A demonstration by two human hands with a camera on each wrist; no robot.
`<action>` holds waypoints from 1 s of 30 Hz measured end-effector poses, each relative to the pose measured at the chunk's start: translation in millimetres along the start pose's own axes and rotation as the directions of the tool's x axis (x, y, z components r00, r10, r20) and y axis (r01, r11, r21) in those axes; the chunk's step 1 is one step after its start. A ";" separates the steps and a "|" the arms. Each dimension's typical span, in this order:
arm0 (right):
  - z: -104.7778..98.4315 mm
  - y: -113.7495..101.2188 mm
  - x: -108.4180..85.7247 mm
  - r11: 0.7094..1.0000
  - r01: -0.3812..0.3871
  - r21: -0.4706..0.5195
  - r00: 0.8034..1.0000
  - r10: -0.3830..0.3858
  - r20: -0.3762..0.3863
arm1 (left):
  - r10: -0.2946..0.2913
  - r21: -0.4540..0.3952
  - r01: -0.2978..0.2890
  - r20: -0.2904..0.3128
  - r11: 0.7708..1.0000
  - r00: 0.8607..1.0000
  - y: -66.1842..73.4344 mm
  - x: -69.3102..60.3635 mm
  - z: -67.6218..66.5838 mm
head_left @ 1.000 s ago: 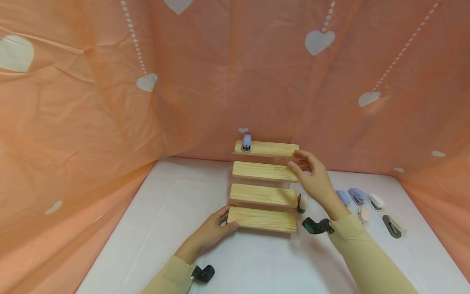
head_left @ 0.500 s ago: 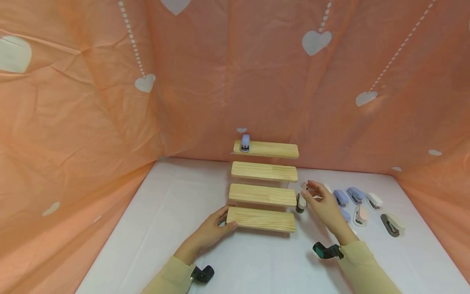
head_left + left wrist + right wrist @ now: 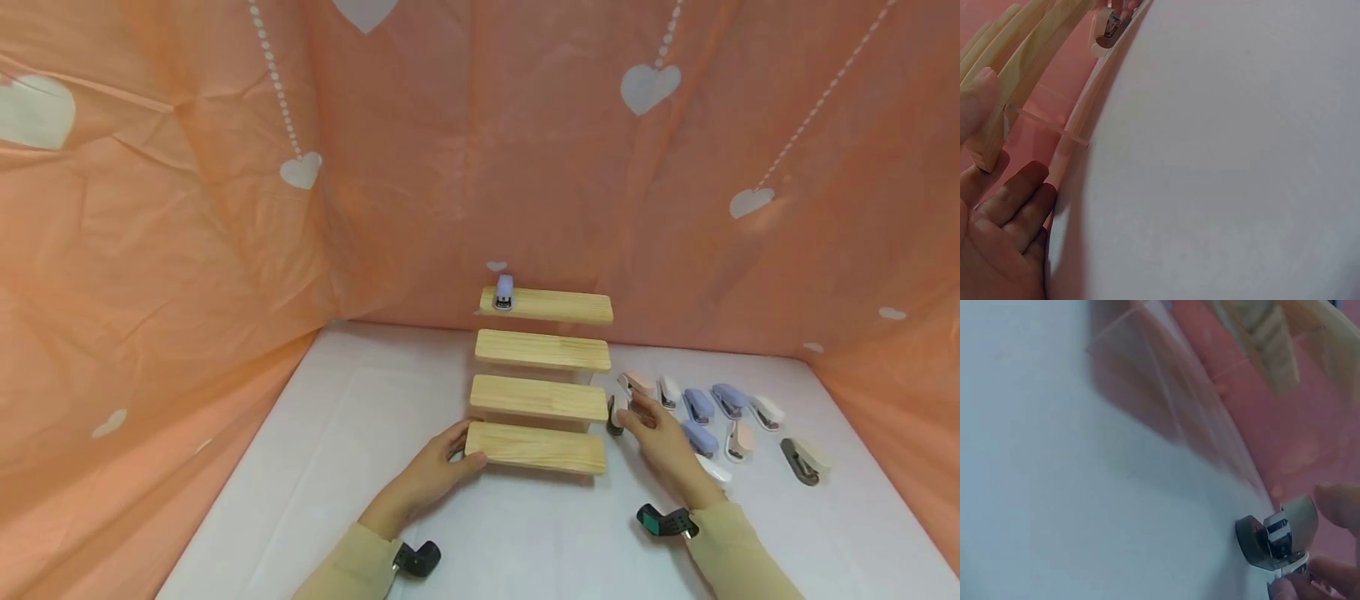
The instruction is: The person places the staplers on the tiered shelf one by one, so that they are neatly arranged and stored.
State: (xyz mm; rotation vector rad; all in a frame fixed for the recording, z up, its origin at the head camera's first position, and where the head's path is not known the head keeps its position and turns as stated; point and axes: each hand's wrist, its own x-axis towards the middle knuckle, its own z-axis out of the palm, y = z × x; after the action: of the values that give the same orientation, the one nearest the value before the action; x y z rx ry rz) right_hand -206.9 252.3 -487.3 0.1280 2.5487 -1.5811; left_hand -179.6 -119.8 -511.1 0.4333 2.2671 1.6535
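Grey-and-beige stapler [image 3: 1277, 539]: partly covered in head view, centre right; grip of right fingers [image 3: 1336, 575] indeterminable. Said fingers: cut by right-wrist view's right edge.
Shelf stand [image 3: 1279, 359]: blurred, cut off, upper right.
Left fingers [image 3: 1019, 194]: partly hidden at lowest board [image 3: 536, 447], head view.
White stapler [image 3: 714, 469]: part-hidden behind right wrist [image 3: 705, 490].
Sleeves [image 3: 738, 546]: cut by lower edge.

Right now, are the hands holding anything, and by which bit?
Left hand holds the bottom shelf by its left end; right hand is at a stapler, grip unclear.
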 end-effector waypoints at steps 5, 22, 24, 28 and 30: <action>6.9 1.5 4.5 0.999 -0.033 0.041 0.999 0.031 0.026 | -0.005 0.011 0.005 -0.005 1.000 1.000 1.5 0.5 -3.4; 13.4 3.5 9.0 0.999 -0.033 0.025 0.999 0.033 0.012 | -0.040 -0.037 0.039 -0.024 0.999 0.999 1.7 -0.4 -2.2; 13.3 4.0 7.9 0.999 -0.041 0.021 0.999 0.041 -0.002 | -0.040 -0.040 0.039 -0.022 0.998 0.999 1.6 -0.5 -1.3; 13.1 4.3 5.9 0.998 -0.053 0.024 0.998 0.054 -0.028 | -0.017 -0.050 0.017 -0.011 0.999 1.000 0.9 -0.6 0.6; 12.0 4.0 4.3 0.998 -0.053 0.037 0.998 0.055 -0.037 | 0.000 -0.060 0.000 -0.004 0.998 1.000 0.4 0.0 1.6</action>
State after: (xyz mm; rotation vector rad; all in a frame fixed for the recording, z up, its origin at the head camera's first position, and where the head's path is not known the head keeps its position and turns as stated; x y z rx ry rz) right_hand -209.6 243.4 -496.8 0.2312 2.5234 -1.6205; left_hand -178.8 -118.4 -511.3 0.4170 2.2137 1.7184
